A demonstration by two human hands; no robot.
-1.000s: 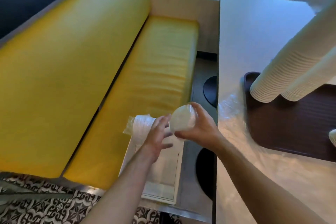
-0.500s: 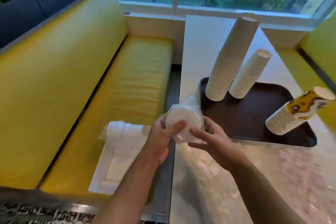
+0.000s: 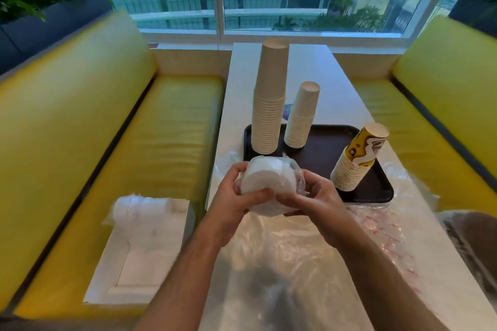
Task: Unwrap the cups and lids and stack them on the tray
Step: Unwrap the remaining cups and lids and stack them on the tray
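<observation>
since the earlier frame the wrapped sleeve of lids (image 3: 265, 187) has come in from over the bench to above the desk (image 3: 347, 94), just before the tray (image 3: 322, 148). the left hand (image 3: 236, 196) cups its left side, thumb across the front; the right hand (image 3: 313, 193) pinches the plastic film at its right. it looks light, slippery, loosely stacked; best held round the body while peeling the film.
</observation>
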